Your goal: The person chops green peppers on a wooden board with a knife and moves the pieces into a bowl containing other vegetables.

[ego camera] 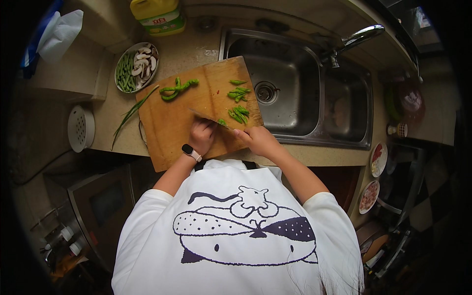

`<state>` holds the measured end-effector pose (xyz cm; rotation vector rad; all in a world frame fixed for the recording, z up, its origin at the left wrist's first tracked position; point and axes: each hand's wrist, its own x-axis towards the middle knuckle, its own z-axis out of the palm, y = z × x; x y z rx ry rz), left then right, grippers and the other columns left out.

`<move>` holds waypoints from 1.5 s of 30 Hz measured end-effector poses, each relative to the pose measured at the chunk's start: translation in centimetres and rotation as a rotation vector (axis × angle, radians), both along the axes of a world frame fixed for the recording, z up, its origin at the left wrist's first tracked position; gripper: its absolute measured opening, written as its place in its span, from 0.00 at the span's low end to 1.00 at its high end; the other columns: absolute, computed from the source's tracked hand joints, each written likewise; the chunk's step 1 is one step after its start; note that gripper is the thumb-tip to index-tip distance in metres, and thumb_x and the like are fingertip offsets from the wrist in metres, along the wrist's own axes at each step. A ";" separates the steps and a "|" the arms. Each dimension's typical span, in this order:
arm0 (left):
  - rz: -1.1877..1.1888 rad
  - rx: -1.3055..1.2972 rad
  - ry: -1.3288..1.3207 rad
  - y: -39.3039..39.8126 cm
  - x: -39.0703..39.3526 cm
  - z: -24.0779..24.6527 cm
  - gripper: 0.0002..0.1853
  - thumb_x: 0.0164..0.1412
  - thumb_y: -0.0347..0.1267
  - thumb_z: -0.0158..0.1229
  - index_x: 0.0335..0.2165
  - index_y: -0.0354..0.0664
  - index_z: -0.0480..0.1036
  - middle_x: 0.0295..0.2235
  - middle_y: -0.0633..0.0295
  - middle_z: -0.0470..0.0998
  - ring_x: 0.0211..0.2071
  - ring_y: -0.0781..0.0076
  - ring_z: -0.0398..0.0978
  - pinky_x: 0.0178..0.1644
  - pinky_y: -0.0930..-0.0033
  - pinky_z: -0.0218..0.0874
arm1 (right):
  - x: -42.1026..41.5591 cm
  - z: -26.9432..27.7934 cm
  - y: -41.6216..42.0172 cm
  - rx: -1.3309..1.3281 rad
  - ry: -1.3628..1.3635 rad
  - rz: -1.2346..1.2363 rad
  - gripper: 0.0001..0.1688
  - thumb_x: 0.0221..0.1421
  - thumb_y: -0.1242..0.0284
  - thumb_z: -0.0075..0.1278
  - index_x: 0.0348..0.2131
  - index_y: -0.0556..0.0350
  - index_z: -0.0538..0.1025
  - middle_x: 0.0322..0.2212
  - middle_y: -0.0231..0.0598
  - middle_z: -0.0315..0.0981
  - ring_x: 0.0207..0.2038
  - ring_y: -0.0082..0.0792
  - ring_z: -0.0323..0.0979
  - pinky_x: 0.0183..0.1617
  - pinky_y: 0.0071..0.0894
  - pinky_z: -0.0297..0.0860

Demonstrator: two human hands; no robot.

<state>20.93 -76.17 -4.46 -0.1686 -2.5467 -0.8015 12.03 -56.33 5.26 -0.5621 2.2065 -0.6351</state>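
My right hand [261, 141] grips the handle of a kitchen knife [211, 116], whose blade slants to the upper left across a wooden cutting board [173, 127]. Behind the blade, my left hand [202, 135], with a watch at the wrist, rests on the board; its fingertips are partly hidden, so I cannot tell what it holds. A bit of green pepper [221, 122] shows at the blade. Cut green pepper pieces [239, 114] lie in small groups at the board's right side. Whole green peppers [179, 88] lie at the upper left, and a green onion [134, 110] crosses the left edge.
The double steel sink [287, 142] with a faucet [356, 40] adjoins the board on the right. A bowl of sliced mushrooms and green beans [136, 67], a yellow detergent jug [158, 16] and a white perforated basket [82, 129] stand around the left. Plates with food [369, 197] sit far right.
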 end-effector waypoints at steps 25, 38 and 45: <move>-0.082 -0.004 0.023 -0.4 -0.7 0.9 0.11 0.40 0.19 0.59 0.29 0.35 0.76 0.30 0.54 0.75 0.34 0.54 0.72 0.40 0.61 0.65 | -0.1 -3.4 0.5 -0.193 -0.134 -0.092 0.38 0.59 0.47 0.36 0.25 0.67 0.76 0.23 0.58 0.73 0.29 0.54 0.71 0.36 0.44 0.65; -0.089 -0.038 0.043 -0.4 -0.3 0.4 0.12 0.38 0.21 0.58 0.28 0.37 0.76 0.30 0.57 0.75 0.33 0.56 0.71 0.39 0.60 0.63 | 1.8 -3.1 -1.8 -0.070 0.013 -0.106 0.39 0.58 0.46 0.35 0.25 0.67 0.77 0.24 0.60 0.72 0.31 0.58 0.71 0.35 0.48 0.66; -0.056 0.018 0.020 -0.8 -0.3 1.1 0.07 0.42 0.22 0.61 0.27 0.37 0.75 0.28 0.56 0.75 0.31 0.56 0.72 0.38 0.60 0.63 | 2.2 -2.8 0.9 -0.151 0.006 -0.283 0.36 0.58 0.47 0.36 0.27 0.63 0.77 0.25 0.59 0.73 0.32 0.57 0.71 0.36 0.48 0.66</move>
